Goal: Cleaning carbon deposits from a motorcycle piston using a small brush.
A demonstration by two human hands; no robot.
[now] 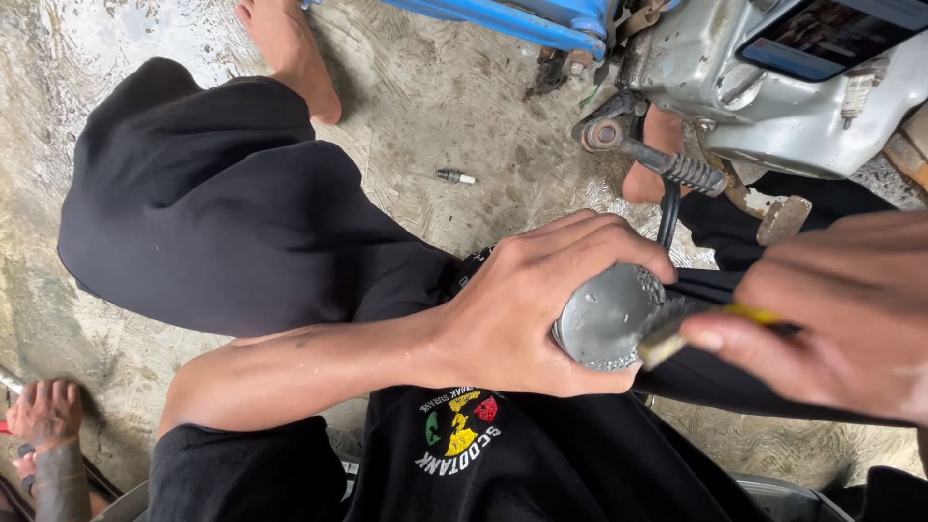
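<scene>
Our left hand (527,304) with fingers wrapped around a grey metal piston (609,317) at centre, our right hand (841,324) at three o'clock pinching a yellow-handled scraper (677,333) against its crown, spark plug (456,177) on the concrete floor (464,97) at eleven o'clock, engine casing (773,97) at one o'clock.

— Where does the left hand (527,304) sit?
— At the middle of the view, its bare forearm reaching in from the lower left; the fingers (590,237) curl over the top and the thumb closes underneath in a firm wrap.
— And the right hand (831,324)?
— It comes in from the right edge, close to the camera, with thumb and forefinger pinched together and pointing toward the left hand.
</scene>
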